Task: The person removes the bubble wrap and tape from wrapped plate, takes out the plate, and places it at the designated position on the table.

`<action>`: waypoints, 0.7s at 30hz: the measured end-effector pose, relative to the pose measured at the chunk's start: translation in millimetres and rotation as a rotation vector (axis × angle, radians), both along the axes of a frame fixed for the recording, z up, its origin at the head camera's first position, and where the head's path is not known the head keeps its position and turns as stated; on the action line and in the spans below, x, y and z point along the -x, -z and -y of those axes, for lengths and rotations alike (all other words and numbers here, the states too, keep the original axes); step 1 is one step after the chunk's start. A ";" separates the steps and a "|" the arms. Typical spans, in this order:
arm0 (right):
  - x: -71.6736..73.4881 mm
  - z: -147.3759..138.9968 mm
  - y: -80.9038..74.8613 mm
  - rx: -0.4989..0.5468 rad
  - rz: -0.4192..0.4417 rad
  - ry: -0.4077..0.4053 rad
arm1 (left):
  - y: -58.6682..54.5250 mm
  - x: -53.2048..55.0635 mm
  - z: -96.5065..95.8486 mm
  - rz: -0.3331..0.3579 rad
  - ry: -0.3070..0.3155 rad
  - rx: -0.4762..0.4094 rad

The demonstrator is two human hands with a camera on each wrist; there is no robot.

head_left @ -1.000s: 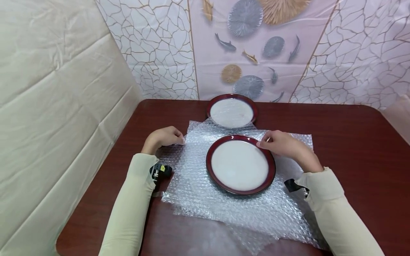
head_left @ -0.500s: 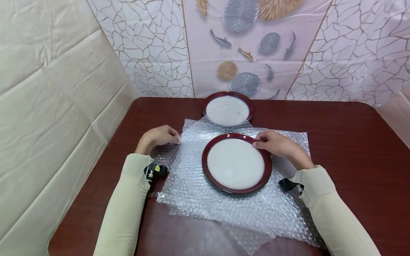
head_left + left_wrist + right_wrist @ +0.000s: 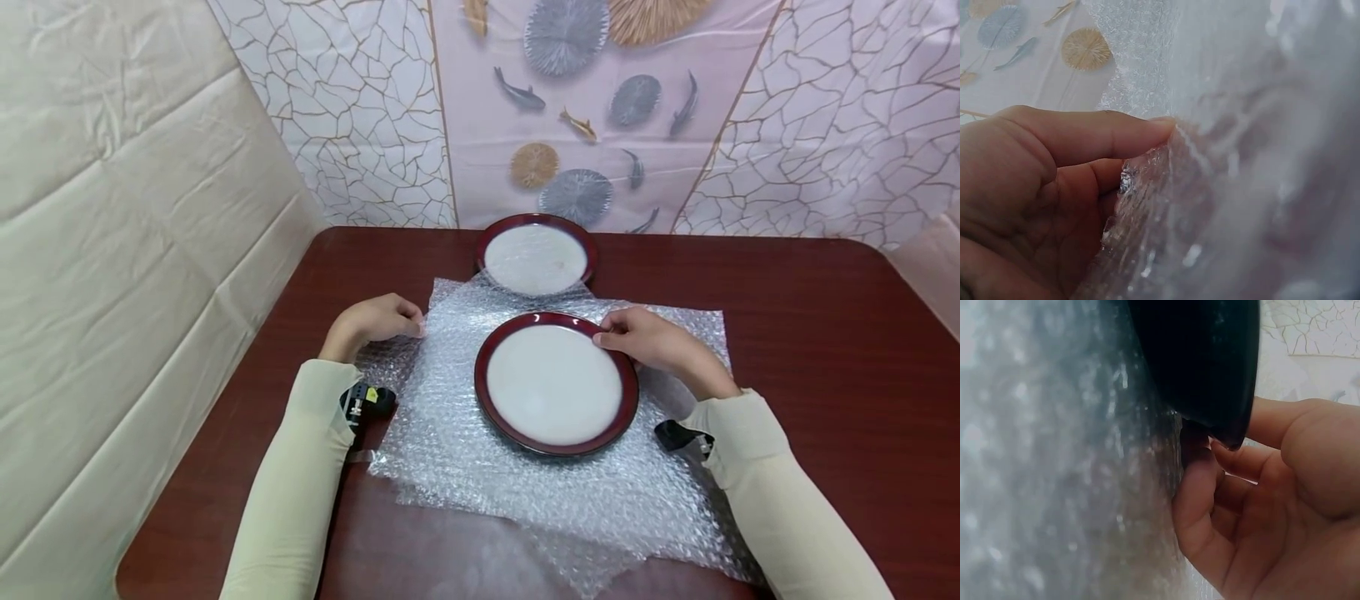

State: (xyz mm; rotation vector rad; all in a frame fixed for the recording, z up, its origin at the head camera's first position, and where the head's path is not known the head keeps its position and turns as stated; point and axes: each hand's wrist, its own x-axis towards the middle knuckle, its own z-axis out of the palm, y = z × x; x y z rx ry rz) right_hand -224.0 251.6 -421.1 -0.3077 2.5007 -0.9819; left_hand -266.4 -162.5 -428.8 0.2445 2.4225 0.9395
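A white plate with a dark red rim [image 3: 555,385] lies on a sheet of bubble wrap [image 3: 450,417] in the head view. My right hand [image 3: 660,340] grips the plate's upper right rim, thumb on top and fingers beneath; the right wrist view shows the plate's dark underside [image 3: 1204,356] between thumb and curled fingers. At the wrap's left edge, my left hand [image 3: 378,318] pinches the bubble wrap between thumb and fingers, which the left wrist view shows close up, the thumb [image 3: 1110,134] pressing on the film.
A second red-rimmed plate [image 3: 536,254] stands behind, its near part under a corner of the wrap. The dark red wooden table [image 3: 810,350] meets a patterned wall covering [image 3: 375,108] at the back. A padded cream panel [image 3: 135,275] borders the left side.
The head view has shifted slightly. My right fingers have closed in on the plate's rim, where a gap showed between thumb and finger before. My left hand keeps its place on the wrap.
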 end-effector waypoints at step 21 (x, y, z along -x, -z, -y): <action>-6.6 11.1 -3.6 -0.058 -0.085 0.017 | 2.4 0.6 13.1 -0.056 0.091 0.020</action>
